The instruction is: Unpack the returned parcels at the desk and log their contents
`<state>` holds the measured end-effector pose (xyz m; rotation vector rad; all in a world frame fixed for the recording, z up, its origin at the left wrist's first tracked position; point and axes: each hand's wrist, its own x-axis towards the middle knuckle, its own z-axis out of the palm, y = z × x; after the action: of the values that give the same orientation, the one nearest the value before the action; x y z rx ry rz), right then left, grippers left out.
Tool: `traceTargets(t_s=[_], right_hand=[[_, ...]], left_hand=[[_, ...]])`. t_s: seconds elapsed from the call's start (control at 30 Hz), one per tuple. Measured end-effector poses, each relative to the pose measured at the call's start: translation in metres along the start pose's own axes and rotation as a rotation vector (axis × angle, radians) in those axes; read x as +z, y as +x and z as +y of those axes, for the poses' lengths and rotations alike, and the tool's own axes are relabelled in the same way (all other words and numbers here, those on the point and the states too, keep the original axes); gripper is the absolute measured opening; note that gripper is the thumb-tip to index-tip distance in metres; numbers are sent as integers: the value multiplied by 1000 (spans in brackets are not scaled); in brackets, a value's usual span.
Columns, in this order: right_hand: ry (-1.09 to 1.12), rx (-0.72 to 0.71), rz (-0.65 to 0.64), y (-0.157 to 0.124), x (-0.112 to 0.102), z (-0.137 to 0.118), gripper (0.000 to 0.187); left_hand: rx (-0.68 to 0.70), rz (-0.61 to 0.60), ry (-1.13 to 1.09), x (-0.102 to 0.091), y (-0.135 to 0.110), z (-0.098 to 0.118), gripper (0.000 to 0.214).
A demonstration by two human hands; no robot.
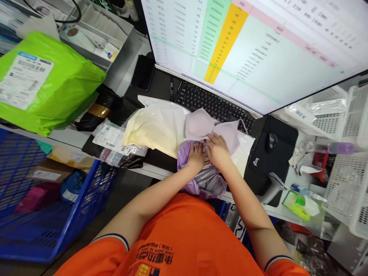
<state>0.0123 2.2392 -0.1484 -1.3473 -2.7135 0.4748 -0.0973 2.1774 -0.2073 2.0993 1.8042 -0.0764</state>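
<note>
A pale lilac bra (198, 124) lies cups up in front of the keyboard, on white plastic. My right hand (218, 151) rests over its lower middle edge, fingers bent onto the fabric. Close beside it, my left hand (196, 158) presses its fingers on a crumpled purple plastic bag (191, 186) with a shiny grey inner side. The bag hangs over the desk's front edge, against my orange shirt. Both thumbs are mostly hidden. Left of the bra spreads a pale yellow and white bag or cloth (158, 126); I cannot tell which.
A large green parcel (71, 84) stands at the left, above a blue crate (66, 237) holding parcels. Behind are a keyboard (212, 101), a phone (143, 73) and a monitor (258, 50). A mouse (271, 142), a handheld scanner (273, 188) and white baskets (345, 184) sit right.
</note>
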Motion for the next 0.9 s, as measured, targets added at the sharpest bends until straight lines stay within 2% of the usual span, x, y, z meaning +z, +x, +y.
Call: traceTargets(t_s=[0.1, 0.17, 0.27, 0.33, 0.43, 0.5, 0.6, 0.77, 0.83, 0.9], right_hand=[[53, -7, -99, 5, 31, 4, 42], [154, -46, -86, 6, 39, 12, 43], [322, -93, 53, -4, 28, 27, 43], [384, -54, 165, -19, 12, 31, 42], [392, 32, 268, -47, -8, 25, 40], [321, 57, 269, -62, -10, 14, 42], [128, 96, 170, -66, 9, 1, 50], [-15, 188, -6, -43, 63, 2, 56], [-22, 186, -7, -40, 71, 5, 55], [-18, 169, 23, -45, 68, 3, 56]], left_hand=[[10, 1, 14, -3, -9, -1, 70], [26, 30, 16, -9, -22, -1, 68], [14, 31, 50, -23, -47, 2, 63], [11, 14, 76, -34, -62, 7, 62], [49, 14, 62, -48, -78, 13, 61], [92, 28, 24, -51, -82, 12, 60], [135, 24, 4, -43, -79, 2, 67], [133, -97, 75, -10, -66, -25, 87], [152, -111, 93, -5, -64, -28, 90], [158, -97, 98, -11, -65, -24, 87]])
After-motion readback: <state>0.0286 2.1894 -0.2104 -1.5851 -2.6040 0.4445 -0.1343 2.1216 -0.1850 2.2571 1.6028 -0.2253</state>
